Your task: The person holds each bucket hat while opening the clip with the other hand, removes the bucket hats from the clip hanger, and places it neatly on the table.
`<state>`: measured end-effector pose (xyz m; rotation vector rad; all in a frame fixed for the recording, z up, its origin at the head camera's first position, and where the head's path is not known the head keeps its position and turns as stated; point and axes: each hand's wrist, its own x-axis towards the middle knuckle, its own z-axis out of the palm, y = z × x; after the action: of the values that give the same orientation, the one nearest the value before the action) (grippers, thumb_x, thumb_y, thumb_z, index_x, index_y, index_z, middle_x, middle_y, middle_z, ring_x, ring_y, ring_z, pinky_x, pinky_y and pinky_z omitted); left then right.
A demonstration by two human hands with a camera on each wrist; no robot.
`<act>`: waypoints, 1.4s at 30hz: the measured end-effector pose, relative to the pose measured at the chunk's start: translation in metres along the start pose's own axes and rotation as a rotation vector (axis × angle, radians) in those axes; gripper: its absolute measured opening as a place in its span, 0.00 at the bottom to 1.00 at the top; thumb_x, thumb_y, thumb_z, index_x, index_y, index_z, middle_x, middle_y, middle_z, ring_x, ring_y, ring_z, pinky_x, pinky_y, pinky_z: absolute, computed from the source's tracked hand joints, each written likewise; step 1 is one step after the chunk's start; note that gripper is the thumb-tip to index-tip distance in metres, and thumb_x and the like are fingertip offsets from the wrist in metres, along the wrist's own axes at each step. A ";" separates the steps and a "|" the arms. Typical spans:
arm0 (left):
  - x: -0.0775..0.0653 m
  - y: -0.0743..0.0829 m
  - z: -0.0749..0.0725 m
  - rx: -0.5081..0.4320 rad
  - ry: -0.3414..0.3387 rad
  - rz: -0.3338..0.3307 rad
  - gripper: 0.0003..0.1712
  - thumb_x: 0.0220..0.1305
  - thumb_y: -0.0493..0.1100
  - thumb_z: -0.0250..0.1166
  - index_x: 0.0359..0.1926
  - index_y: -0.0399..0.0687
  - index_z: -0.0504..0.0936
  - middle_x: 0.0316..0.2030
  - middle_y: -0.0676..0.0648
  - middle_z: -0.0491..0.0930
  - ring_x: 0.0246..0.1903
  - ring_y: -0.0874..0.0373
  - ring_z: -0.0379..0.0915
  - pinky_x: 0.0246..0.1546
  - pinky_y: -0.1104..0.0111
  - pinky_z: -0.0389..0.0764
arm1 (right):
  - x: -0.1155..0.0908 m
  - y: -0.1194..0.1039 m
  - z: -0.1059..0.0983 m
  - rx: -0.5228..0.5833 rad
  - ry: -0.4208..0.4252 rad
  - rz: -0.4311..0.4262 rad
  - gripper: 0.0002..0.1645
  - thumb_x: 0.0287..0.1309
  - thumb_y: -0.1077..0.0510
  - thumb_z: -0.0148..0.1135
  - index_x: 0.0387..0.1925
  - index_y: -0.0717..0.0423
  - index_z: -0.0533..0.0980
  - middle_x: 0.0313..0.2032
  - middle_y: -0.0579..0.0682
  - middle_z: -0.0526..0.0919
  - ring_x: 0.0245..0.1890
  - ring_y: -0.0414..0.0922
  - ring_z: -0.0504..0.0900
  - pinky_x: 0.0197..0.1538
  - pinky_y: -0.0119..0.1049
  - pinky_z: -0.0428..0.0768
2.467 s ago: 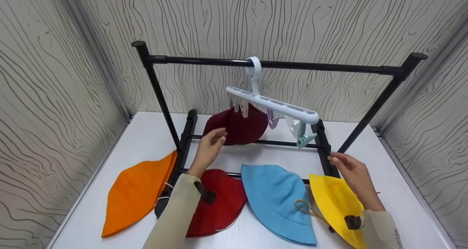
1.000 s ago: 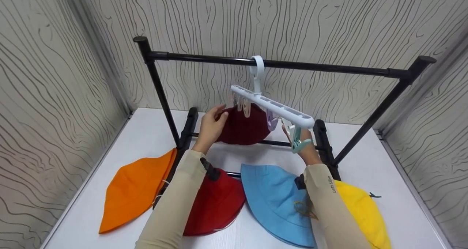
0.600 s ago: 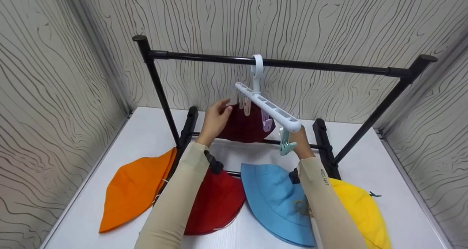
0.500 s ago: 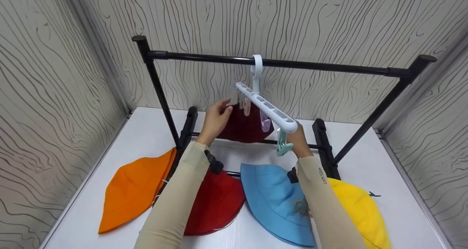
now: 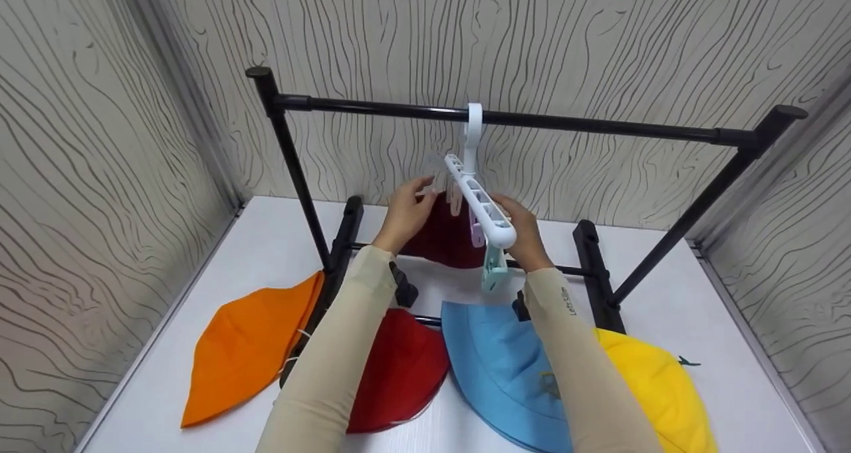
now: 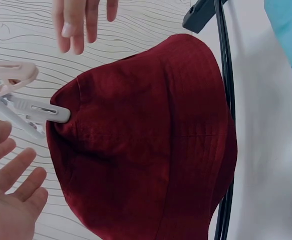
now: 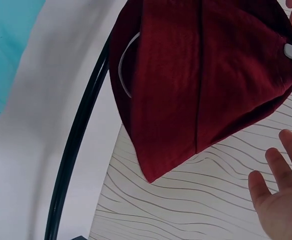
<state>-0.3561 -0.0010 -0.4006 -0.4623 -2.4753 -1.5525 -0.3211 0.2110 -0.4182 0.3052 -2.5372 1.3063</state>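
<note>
A white clip hanger (image 5: 480,203) hangs by its hook, one end towards me. Below it hangs a maroon bucket hat (image 5: 435,237); a grey clip (image 6: 45,110) grips its crown in the left wrist view. My left hand (image 5: 407,213) is beside the hat's left side, thumb and fingers spread around air. My right hand (image 5: 524,237) is at the right of the hanger's near end, partly hidden behind it; whether it touches cannot be told. In the right wrist view its fingers (image 7: 281,167) are spread and hold nothing. A mint clip (image 5: 494,270) and a purple clip (image 5: 477,230) dangle from the hanger.
The black rack's top bar (image 5: 598,126) bears the hanger. On the white table lie an orange hat (image 5: 246,353), a red hat (image 5: 402,373), a blue hat (image 5: 488,366) and a yellow hat (image 5: 655,380). Patterned walls (image 5: 359,34) enclose the back and sides.
The hanger has swivelled, its near end swinging left, and the maroon hat has turned with it. My right hand came in from the right above the yellow hat; my left moved up and right.
</note>
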 end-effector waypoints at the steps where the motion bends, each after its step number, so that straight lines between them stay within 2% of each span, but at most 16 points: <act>1: 0.001 0.001 0.001 0.004 -0.003 -0.001 0.22 0.71 0.40 0.55 0.63 0.38 0.71 0.61 0.39 0.74 0.63 0.46 0.68 0.62 0.57 0.71 | 0.001 -0.001 0.000 -0.016 -0.009 0.006 0.31 0.59 0.66 0.61 0.64 0.59 0.68 0.63 0.60 0.72 0.64 0.57 0.70 0.68 0.52 0.66; 5: 0.003 0.002 0.003 0.031 -0.020 -0.017 0.23 0.71 0.41 0.54 0.64 0.41 0.71 0.61 0.41 0.74 0.63 0.48 0.68 0.62 0.58 0.72 | 0.007 -0.005 0.002 -0.039 -0.039 0.037 0.28 0.63 0.66 0.57 0.65 0.60 0.67 0.65 0.61 0.69 0.67 0.57 0.66 0.69 0.49 0.66; 10: 0.006 0.002 0.006 0.027 -0.053 -0.020 0.22 0.72 0.41 0.53 0.64 0.41 0.70 0.61 0.41 0.73 0.63 0.47 0.68 0.62 0.59 0.72 | 0.012 -0.006 0.005 -0.084 -0.062 0.085 0.25 0.70 0.59 0.50 0.66 0.58 0.66 0.67 0.58 0.68 0.69 0.54 0.63 0.71 0.47 0.61; 14: 0.013 -0.003 0.009 0.020 -0.077 -0.002 0.22 0.72 0.40 0.53 0.64 0.39 0.70 0.62 0.39 0.73 0.62 0.46 0.69 0.62 0.56 0.72 | 0.014 -0.005 0.007 -0.115 -0.093 0.102 0.26 0.72 0.55 0.48 0.68 0.55 0.63 0.69 0.56 0.65 0.71 0.53 0.61 0.73 0.49 0.58; 18: 0.018 -0.012 0.014 0.052 -0.095 -0.003 0.24 0.72 0.42 0.53 0.66 0.41 0.69 0.62 0.40 0.73 0.62 0.48 0.70 0.62 0.59 0.72 | 0.016 -0.006 0.009 -0.129 -0.100 0.114 0.27 0.72 0.55 0.47 0.69 0.52 0.62 0.69 0.54 0.65 0.71 0.52 0.60 0.73 0.49 0.58; 20: 0.018 -0.010 0.014 0.067 -0.094 -0.004 0.23 0.72 0.42 0.52 0.66 0.41 0.69 0.61 0.41 0.74 0.62 0.49 0.70 0.61 0.59 0.72 | 0.016 -0.006 0.010 -0.134 -0.099 0.121 0.27 0.72 0.55 0.47 0.70 0.51 0.62 0.69 0.53 0.65 0.71 0.52 0.61 0.73 0.48 0.58; 27: 0.008 0.007 0.010 -0.026 -0.117 -0.027 0.22 0.73 0.40 0.51 0.65 0.40 0.69 0.60 0.39 0.75 0.60 0.46 0.71 0.60 0.58 0.74 | 0.016 -0.008 0.015 -0.137 -0.092 0.086 0.26 0.71 0.57 0.49 0.69 0.51 0.64 0.67 0.53 0.68 0.69 0.52 0.64 0.72 0.48 0.60; 33: 0.010 0.000 0.013 -0.124 -0.166 -0.019 0.24 0.72 0.37 0.53 0.67 0.39 0.66 0.60 0.38 0.74 0.59 0.46 0.73 0.60 0.58 0.74 | 0.017 -0.007 0.020 -0.163 -0.067 0.023 0.25 0.69 0.59 0.52 0.66 0.56 0.68 0.65 0.56 0.71 0.68 0.53 0.67 0.71 0.47 0.62; 37: 0.015 -0.008 0.018 -0.163 -0.164 0.030 0.24 0.70 0.34 0.53 0.66 0.37 0.67 0.57 0.38 0.76 0.56 0.48 0.75 0.58 0.61 0.75 | 0.017 -0.006 0.022 -0.163 -0.051 0.021 0.23 0.68 0.58 0.54 0.63 0.56 0.71 0.62 0.55 0.75 0.65 0.53 0.70 0.69 0.47 0.65; 42: 0.015 -0.007 0.020 -0.217 -0.157 0.066 0.22 0.71 0.34 0.51 0.64 0.35 0.69 0.54 0.37 0.77 0.53 0.48 0.75 0.57 0.60 0.75 | 0.017 -0.006 0.022 -0.143 -0.029 0.017 0.19 0.67 0.59 0.55 0.57 0.56 0.75 0.56 0.54 0.80 0.59 0.52 0.76 0.65 0.47 0.71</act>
<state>-0.3719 0.0171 -0.4104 -0.7179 -2.3827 -1.8311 -0.3383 0.1886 -0.4203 0.2757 -2.6461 1.1261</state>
